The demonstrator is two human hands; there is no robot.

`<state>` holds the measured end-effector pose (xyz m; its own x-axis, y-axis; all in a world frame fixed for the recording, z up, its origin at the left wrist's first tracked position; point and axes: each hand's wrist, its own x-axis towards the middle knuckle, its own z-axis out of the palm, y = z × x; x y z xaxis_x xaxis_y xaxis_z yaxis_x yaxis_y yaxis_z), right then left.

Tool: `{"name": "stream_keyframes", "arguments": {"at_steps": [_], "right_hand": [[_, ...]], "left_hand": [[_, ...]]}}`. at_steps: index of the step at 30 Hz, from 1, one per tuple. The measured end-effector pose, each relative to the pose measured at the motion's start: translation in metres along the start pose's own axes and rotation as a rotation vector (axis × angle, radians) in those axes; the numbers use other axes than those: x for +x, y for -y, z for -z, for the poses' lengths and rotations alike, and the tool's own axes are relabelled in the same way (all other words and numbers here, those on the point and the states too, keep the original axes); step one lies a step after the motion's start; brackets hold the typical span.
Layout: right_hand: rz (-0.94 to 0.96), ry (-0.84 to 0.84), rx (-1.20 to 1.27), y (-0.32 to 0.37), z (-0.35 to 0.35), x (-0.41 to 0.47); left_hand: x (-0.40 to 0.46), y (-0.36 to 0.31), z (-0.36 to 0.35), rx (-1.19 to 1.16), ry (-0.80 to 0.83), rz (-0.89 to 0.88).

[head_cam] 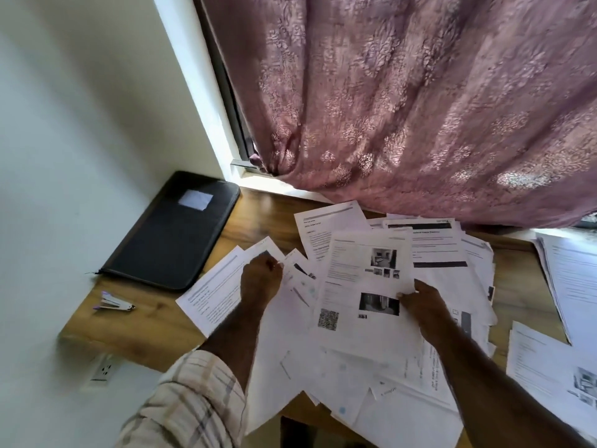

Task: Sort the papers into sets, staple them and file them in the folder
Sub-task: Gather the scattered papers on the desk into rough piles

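Papers cover the desk; left hand and right hand each pinch 1 sheet.

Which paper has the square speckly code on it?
The sheet held by the right hand, in the middle of the pile. It has a QR code at its lower left; no other visible paper shows one.

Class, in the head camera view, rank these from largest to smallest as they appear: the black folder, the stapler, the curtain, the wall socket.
1. Curtain
2. Black folder
3. and 4. Stapler and wall socket: they look alike in size, so no ranking.
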<state>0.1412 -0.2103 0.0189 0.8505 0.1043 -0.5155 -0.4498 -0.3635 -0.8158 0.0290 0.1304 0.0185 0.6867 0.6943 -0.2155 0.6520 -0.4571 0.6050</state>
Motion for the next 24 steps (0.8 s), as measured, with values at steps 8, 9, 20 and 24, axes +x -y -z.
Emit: {"name": "stream_keyframes", "arguments": {"at_steps": [8,9,20,24], "right_hand": [[-0.023,-0.067,-0.088,0.018,-0.056,0.000],[-0.021,-0.080,-0.102,0.021,-0.062,-0.002],[-0.020,-0.214,-0.074,0.027,-0.061,0.003],[0.076,-0.330,-0.080,0.045,-0.052,0.002]], "left_hand": [[0.074,0.011,0.047,0.545,0.171,-0.065],[0.082,0.013,0.046,0.566,0.193,-0.071],[0.116,-0.013,0.052,0.472,0.279,-0.129],[0.125,-0.044,0.072,0.255,0.183,-0.356]]}}
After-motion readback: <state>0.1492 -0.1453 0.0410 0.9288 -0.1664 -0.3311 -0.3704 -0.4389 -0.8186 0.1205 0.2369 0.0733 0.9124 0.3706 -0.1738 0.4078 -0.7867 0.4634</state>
